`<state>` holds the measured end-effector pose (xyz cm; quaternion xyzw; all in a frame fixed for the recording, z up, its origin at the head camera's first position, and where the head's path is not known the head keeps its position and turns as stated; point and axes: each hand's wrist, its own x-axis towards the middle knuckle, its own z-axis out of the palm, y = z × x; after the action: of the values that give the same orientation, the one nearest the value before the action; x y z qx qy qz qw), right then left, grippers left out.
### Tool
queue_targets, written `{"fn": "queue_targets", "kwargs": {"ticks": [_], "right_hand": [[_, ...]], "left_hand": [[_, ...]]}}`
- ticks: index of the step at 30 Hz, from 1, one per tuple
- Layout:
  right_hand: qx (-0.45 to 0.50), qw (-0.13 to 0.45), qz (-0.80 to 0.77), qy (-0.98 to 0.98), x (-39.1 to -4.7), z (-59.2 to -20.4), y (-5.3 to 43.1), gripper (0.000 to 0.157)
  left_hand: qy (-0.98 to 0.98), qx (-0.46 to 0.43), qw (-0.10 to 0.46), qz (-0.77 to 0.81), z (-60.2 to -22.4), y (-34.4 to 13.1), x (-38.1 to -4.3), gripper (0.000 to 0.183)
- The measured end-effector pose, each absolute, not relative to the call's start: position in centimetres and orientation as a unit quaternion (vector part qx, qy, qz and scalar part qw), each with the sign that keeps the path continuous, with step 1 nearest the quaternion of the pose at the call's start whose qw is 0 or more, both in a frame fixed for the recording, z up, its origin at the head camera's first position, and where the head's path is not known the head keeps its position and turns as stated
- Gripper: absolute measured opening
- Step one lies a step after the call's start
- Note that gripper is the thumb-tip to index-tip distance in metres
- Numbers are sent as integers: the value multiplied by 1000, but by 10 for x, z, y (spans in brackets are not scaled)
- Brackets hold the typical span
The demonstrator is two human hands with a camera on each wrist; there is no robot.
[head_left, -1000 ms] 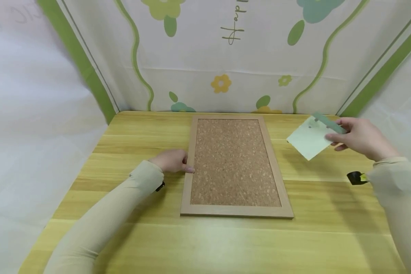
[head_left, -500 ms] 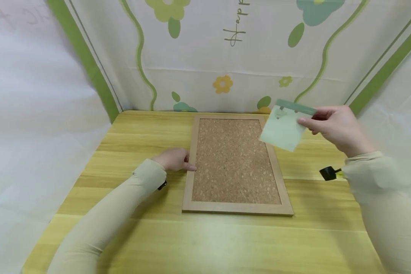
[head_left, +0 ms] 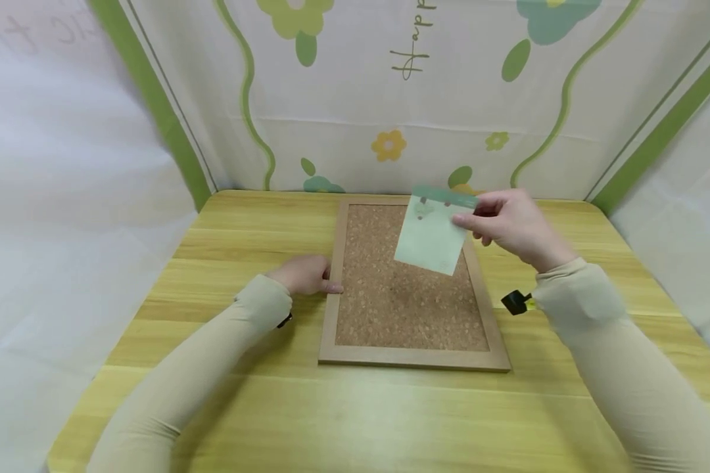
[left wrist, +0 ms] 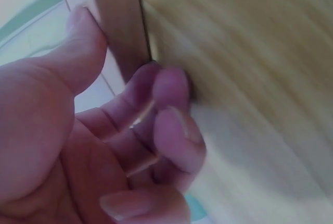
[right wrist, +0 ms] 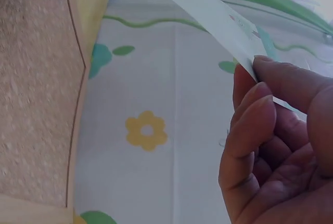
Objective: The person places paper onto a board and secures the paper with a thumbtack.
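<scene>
A cork board [head_left: 384,309] with a pale wooden frame lies flat on the wooden table. My left hand [head_left: 304,276] grips its left edge, the thumb lying on top of the frame. In the left wrist view, the other fingers [left wrist: 177,135] curl against the side of the frame [left wrist: 122,21]. Over the upper right part of the board, my right hand [head_left: 517,226] pinches a pale green sheet of note paper [head_left: 430,236] by its upper right corner. The sheet has a darker green top strip and small printed marks. In the right wrist view, thumb and fingers hold the paper [right wrist: 208,15] nearly edge-on.
The wood-grain table [head_left: 355,420] extends around the board. Behind it hangs a white cloth [head_left: 331,92] printed with flowers and green lines, and white sheeting [head_left: 65,230] closes off the sides. A small black wrist camera [head_left: 515,302] sticks out at the right cuff.
My right hand has carried the paper leftward, from the table's right side to over the board, and the sheet has turned more upright. The left hand has kept its grip on the board.
</scene>
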<state>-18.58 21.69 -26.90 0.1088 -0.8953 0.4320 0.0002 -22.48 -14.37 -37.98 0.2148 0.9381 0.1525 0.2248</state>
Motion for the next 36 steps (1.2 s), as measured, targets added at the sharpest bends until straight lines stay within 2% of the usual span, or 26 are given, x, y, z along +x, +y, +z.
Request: {"fn": "queue_targets", "kwargs": {"ticks": [5,9,15,19,25,36], "right_hand": [[135,-24,420,-897,-191,-282,201,42],[157,-44,408,-898,-194,-293,193,41],[176,-78,410,-891,-196,-306,183,36],[180,-94,420,-885,-197,-313,175,30],[182,-99,431,-878,-198,-318,170,29],[173,-112,423,-883,-210,-337,172,27]], "left_hand": [[941,209,214,155,-370,-143,-224,37],[923,234,188,242,-358,-137,-226,28],[853,264,183,412,-347,-121,-227,41],[832,240,182,466,-344,-112,-223,34],[826,237,180,479,-343,-103,-221,22],[837,221,186,464,-355,-95,-231,23]]}}
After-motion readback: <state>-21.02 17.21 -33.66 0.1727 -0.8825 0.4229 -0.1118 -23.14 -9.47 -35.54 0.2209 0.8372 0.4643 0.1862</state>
